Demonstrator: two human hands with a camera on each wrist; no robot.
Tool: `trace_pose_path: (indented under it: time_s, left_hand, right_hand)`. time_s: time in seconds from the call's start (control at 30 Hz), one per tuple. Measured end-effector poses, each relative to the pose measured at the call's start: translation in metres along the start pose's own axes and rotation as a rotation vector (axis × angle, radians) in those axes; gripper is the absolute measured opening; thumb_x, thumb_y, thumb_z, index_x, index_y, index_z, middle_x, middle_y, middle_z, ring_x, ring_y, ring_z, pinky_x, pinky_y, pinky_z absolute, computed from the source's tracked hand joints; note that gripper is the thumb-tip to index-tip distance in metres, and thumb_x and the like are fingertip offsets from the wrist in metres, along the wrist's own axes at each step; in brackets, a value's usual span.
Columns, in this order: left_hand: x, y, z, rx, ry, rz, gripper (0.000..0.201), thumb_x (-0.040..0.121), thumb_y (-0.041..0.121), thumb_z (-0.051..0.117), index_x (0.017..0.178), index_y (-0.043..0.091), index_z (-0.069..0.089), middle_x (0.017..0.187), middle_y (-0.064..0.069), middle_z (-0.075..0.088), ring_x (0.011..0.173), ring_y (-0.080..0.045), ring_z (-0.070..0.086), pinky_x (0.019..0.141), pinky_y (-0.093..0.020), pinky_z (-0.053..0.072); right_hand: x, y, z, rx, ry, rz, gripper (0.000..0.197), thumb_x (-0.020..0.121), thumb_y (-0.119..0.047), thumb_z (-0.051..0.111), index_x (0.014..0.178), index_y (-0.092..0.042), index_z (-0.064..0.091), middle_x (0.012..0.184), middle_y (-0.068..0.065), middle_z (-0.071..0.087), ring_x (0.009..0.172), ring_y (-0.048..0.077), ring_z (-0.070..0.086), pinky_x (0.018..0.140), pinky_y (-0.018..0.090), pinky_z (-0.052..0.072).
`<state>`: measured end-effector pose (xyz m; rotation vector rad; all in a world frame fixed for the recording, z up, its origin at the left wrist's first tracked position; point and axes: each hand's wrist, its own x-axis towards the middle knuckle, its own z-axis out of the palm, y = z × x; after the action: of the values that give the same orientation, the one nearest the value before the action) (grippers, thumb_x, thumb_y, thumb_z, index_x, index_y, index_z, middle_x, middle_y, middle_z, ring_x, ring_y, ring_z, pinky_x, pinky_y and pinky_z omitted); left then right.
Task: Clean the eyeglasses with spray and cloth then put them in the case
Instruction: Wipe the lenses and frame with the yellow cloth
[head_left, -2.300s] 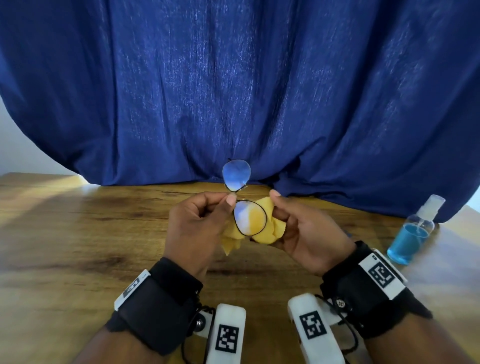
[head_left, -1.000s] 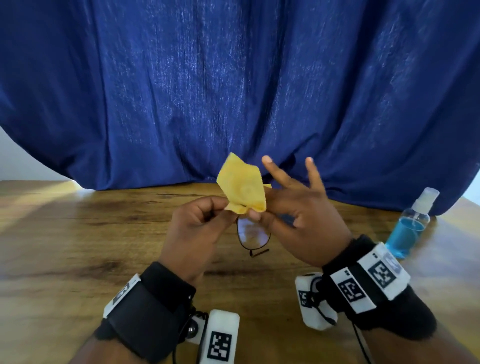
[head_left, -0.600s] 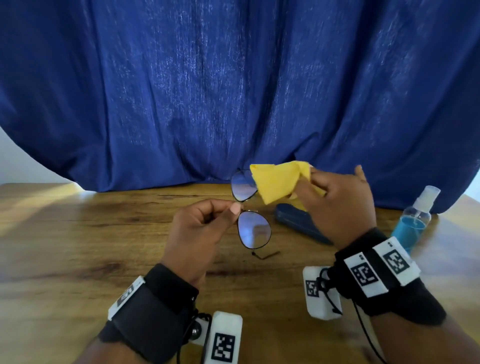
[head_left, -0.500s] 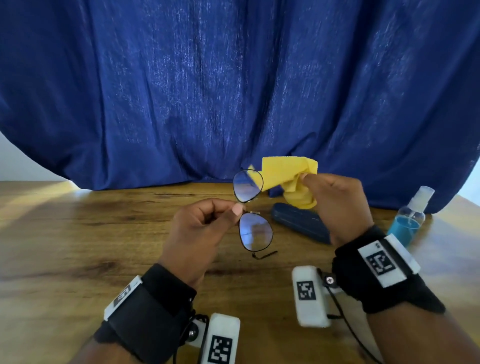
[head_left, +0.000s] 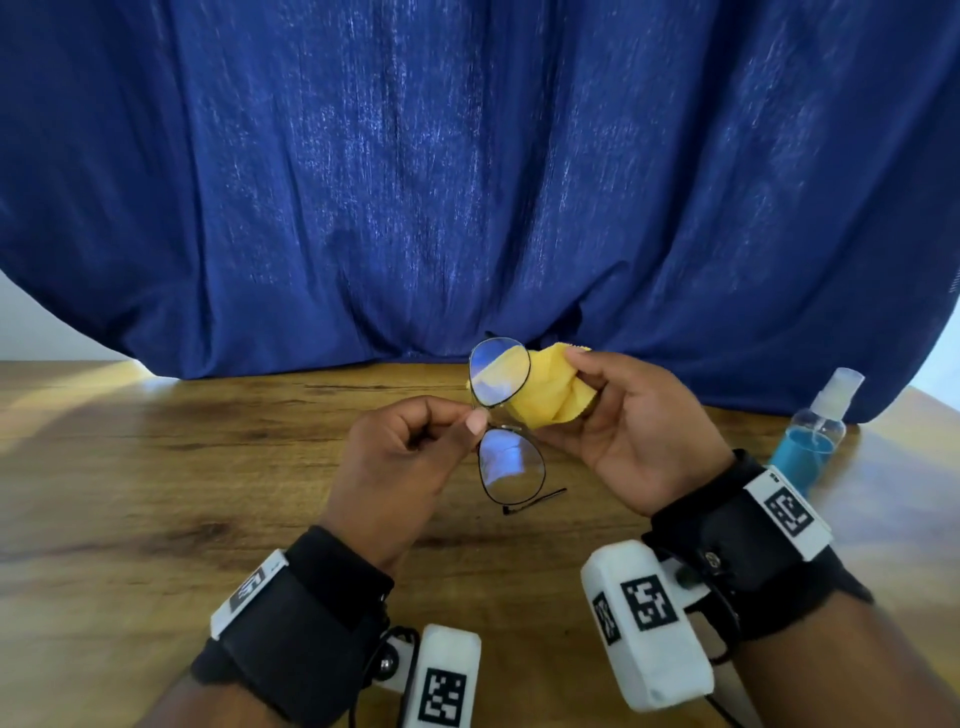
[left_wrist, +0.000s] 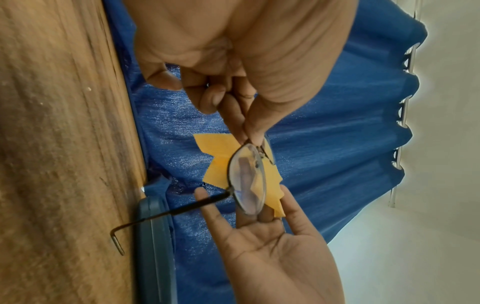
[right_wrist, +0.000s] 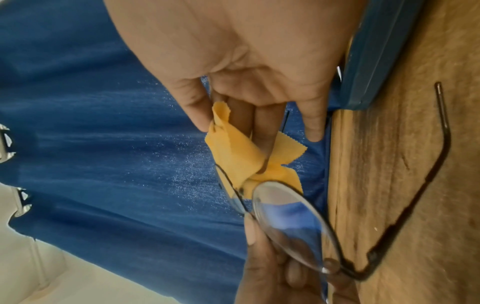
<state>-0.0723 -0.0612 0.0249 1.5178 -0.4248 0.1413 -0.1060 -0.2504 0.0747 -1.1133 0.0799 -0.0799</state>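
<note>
Head view: eyeglasses (head_left: 506, 422) pinched at bridge by left hand (head_left: 402, 462); yellow cloth (head_left: 550, 391) held behind far lens by right hand (head_left: 631, 431) thumb and fingers.

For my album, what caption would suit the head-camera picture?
Left hand pinches the eyeglasses while right hand brings a yellow cloth behind one lens.

Head camera looks forward and down over both wrists. Each wrist camera views close along its palm. All three share the eyeglasses (head_left: 506, 423) and cloth (head_left: 550, 392).
</note>
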Motion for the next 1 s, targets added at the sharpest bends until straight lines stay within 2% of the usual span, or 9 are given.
trace_pose_path:
  time_s: [0.27, 0.33, 0.4, 0.47, 0.57, 0.67, 0.77, 0.87, 1.0]
  left_hand:
    - [0.0, -0.001, 0.001, 0.005, -0.011, -0.009, 0.028, 0.074, 0.041, 0.075, 0.089, 0.017, 0.08, 0.086, -0.003, 0.081, 0.081, -0.013, 0.072, 0.077, -0.022, 0.057]
    - [-0.001, 0.0, 0.002, 0.014, -0.023, -0.012, 0.028, 0.075, 0.04, 0.075, 0.089, 0.017, 0.08, 0.085, -0.002, 0.081, 0.081, -0.013, 0.073, 0.077, -0.022, 0.058]
    - [-0.002, 0.0, 0.002, 0.049, -0.033, -0.008, 0.021, 0.08, 0.035, 0.077, 0.089, 0.016, 0.08, 0.086, -0.001, 0.081, 0.083, -0.015, 0.074, 0.078, -0.025, 0.059]
    - [-0.002, -0.001, 0.003, 0.075, -0.04, -0.02, 0.013, 0.086, 0.028, 0.077, 0.09, 0.016, 0.08, 0.088, -0.001, 0.081, 0.088, -0.022, 0.075, 0.083, -0.031, 0.061]
    - [0.0, -0.002, 0.001, 0.037, -0.015, -0.016, 0.015, 0.085, 0.031, 0.075, 0.091, 0.017, 0.08, 0.091, -0.001, 0.081, 0.091, -0.02, 0.076, 0.085, -0.03, 0.059]
    - [0.001, 0.001, -0.003, -0.035, 0.028, -0.006, 0.012, 0.089, 0.026, 0.072, 0.092, 0.016, 0.079, 0.092, -0.001, 0.081, 0.09, -0.011, 0.074, 0.081, -0.02, 0.056]
    - [0.004, 0.006, -0.008, -0.106, 0.124, 0.033, 0.013, 0.089, 0.026, 0.071, 0.093, 0.015, 0.078, 0.09, 0.0, 0.081, 0.087, -0.007, 0.073, 0.08, -0.017, 0.054]
    - [0.011, 0.008, -0.017, -0.129, 0.271, 0.087, 0.008, 0.095, 0.02, 0.068, 0.093, 0.019, 0.075, 0.082, 0.014, 0.079, 0.073, 0.008, 0.065, 0.067, -0.007, 0.048]
    - [0.017, 0.009, -0.031, -0.07, 0.427, 0.173, 0.007, 0.096, 0.024, 0.07, 0.091, 0.027, 0.074, 0.086, 0.016, 0.078, 0.086, 0.003, 0.069, 0.079, -0.013, 0.051]
  right_hand:
    - [0.002, 0.011, 0.005, -0.017, -0.021, 0.012, 0.036, 0.099, -0.017, 0.051, 0.121, 0.008, 0.065, 0.128, 0.023, 0.067, 0.125, 0.041, 0.059, 0.111, 0.056, 0.043]
    - [0.003, 0.01, 0.003, 0.034, -0.023, -0.003, 0.03, 0.098, -0.017, 0.051, 0.112, 0.004, 0.068, 0.128, 0.023, 0.067, 0.13, 0.042, 0.055, 0.111, 0.058, 0.042]
    - [0.004, 0.0, -0.001, 0.234, -0.027, -0.068, 0.023, 0.098, -0.018, 0.051, 0.106, -0.005, 0.068, 0.125, 0.018, 0.069, 0.13, 0.038, 0.058, 0.11, 0.057, 0.043]
    - [0.002, -0.012, -0.008, 0.402, -0.041, -0.196, 0.028, 0.099, -0.022, 0.049, 0.116, -0.007, 0.065, 0.13, 0.017, 0.067, 0.127, 0.034, 0.061, 0.11, 0.055, 0.044]
    - [-0.001, -0.023, -0.014, 0.368, -0.03, -0.35, 0.031, 0.102, -0.026, 0.043, 0.119, -0.008, 0.063, 0.129, 0.017, 0.068, 0.119, 0.03, 0.067, 0.106, 0.048, 0.047]
    - [0.0, -0.022, -0.015, 0.19, 0.121, -0.443, 0.029, 0.103, -0.024, 0.045, 0.1, -0.005, 0.067, 0.097, 0.015, 0.074, 0.093, 0.027, 0.073, 0.095, 0.046, 0.053]
    - [0.003, -0.015, -0.015, -0.152, 0.283, -0.504, 0.03, 0.1, -0.024, 0.055, 0.088, -0.001, 0.07, 0.084, 0.015, 0.069, 0.082, 0.027, 0.066, 0.084, 0.046, 0.056]
    - [0.005, -0.006, -0.016, -0.644, 0.293, -0.582, 0.046, 0.098, -0.026, 0.062, 0.058, -0.011, 0.046, 0.057, -0.002, 0.043, 0.055, 0.011, 0.041, 0.055, 0.031, 0.037]
    - [0.017, 0.016, -0.022, -1.178, 0.158, -0.521, 0.034, 0.092, -0.035, 0.069, 0.072, -0.01, 0.06, 0.062, -0.004, 0.052, 0.057, 0.009, 0.046, 0.057, 0.03, 0.039]
